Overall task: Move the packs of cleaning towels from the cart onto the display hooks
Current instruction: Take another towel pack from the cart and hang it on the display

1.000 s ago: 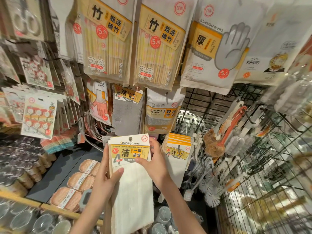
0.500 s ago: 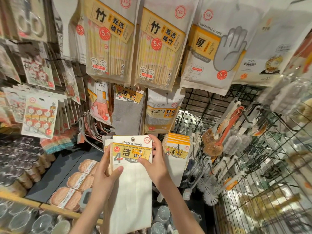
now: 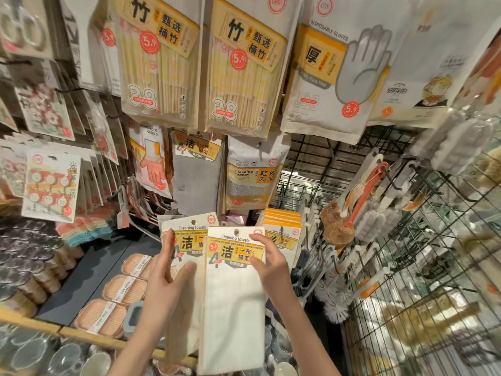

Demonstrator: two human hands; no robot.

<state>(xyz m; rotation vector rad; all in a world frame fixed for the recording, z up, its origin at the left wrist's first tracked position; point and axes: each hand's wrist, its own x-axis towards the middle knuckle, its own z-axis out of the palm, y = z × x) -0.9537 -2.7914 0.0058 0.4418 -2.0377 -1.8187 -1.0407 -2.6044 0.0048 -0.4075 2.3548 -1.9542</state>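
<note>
My right hand pinches the header card of a white cleaning towel pack, which hangs down in front of me. Just behind and to its left, my left hand holds a small stack of the same packs by their left edge, thumb across the front. More cleaning towel packs with yellow headers hang on a display hook to the right of my hands. A grey towel pack hangs on the row above. The cart is out of view.
Bamboo chopstick packs, disposable gloves and a cleaning sponge pack hang overhead. Brushes hang on a wire grid rack at right. Round boxes and cups fill shelves below left.
The front pack has come away from the stack and shifted right in my right hand. My left hand keeps the remaining packs. The view has tilted slightly.
</note>
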